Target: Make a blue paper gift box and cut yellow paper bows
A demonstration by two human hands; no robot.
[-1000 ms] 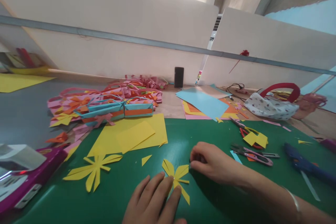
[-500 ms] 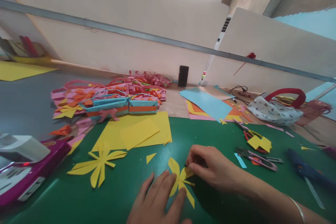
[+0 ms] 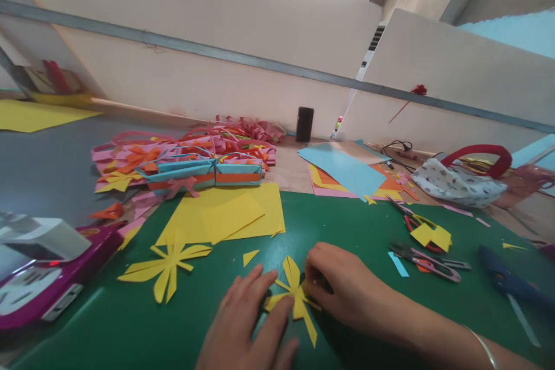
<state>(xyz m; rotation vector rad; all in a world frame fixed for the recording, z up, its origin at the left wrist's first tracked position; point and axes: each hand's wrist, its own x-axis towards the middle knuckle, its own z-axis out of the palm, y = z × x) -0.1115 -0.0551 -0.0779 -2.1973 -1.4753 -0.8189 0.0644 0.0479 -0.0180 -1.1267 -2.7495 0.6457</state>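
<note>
On the green mat, a yellow paper flower (image 3: 298, 300) with narrow folded petals lies between my two hands. My right hand (image 3: 344, 284) has its fingers curled in a pinch at the flower's right petal, which they partly cover. My left hand (image 3: 245, 324) is open with fingers apart, its fingertips over or touching the left petals. Further left lies a larger yellow paper flower (image 3: 170, 266), spread flat. A small yellow paper triangle (image 3: 250, 257) sits just beyond my left hand.
Yellow sheets (image 3: 243, 214) lie behind the flowers, with pink and blue paper pieces (image 3: 195, 170) heaped beyond. At right are pliers (image 3: 416, 222), pink-handled snips (image 3: 433, 263) and a blue glue gun (image 3: 507, 277). A purple power strip (image 3: 87, 269) stands at left.
The yellow flower has turned slightly under my hands. My left hand has shifted left and lifted off its middle, while my right hand keeps its pinch at the petal.
</note>
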